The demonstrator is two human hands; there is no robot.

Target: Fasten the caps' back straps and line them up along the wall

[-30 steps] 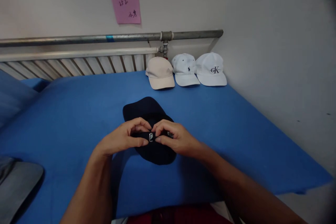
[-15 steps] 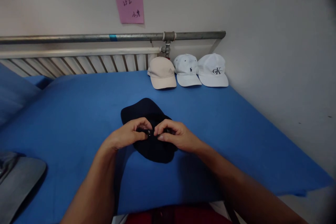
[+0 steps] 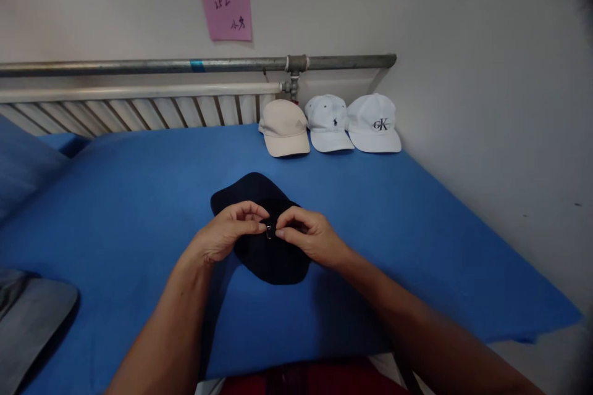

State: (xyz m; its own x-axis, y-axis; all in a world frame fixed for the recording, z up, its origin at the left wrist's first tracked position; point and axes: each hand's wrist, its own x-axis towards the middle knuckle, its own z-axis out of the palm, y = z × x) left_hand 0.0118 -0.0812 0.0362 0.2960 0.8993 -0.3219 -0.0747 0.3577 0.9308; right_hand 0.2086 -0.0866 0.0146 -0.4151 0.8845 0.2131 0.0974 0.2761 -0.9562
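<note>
A dark baseball cap [image 3: 273,262] lies on the blue-covered table [image 3: 152,197] in front of me, its brim pointing up and to the left. Across its back strap, a small metal buckle [image 3: 269,232] shows between my fingertips. My left hand [image 3: 231,228] pinches the strap on the buckle's left side, thumb and fingers closed. From the right, my right hand [image 3: 312,234] pinches the strap too, close to the buckle. The dark strap blends into the cap, so its exact path is hard to make out.
Toward the back stand a beige cap [image 3: 285,129], a pale cap with a small rider emblem [image 3: 330,124] and a white cap with letters [image 3: 374,124]. A grey cap [image 3: 39,315] lies at the left edge. Behind the table run a radiator [image 3: 162,112] and a metal pipe [image 3: 241,65].
The buckle has turned and shows more clearly between my fingertips. Both hands have shifted slightly, still pinching at the strap. The cap stays in nearly the same place.
</note>
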